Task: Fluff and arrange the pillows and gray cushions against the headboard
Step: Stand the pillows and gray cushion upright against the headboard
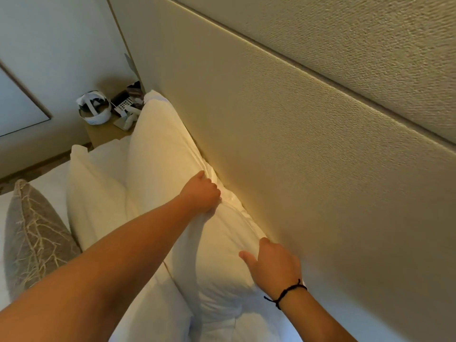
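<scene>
My left hand point(201, 192) grips the top seam of the near pillow point(217, 248) standing against the headboard point(308, 149); my right hand point(274, 264) presses it, fingers spread. Soft, light; I'd grab corners.

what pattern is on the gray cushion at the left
Pale branching lines, like leaf veins or twigs, on the gray cushion; the head view shows it.
</scene>
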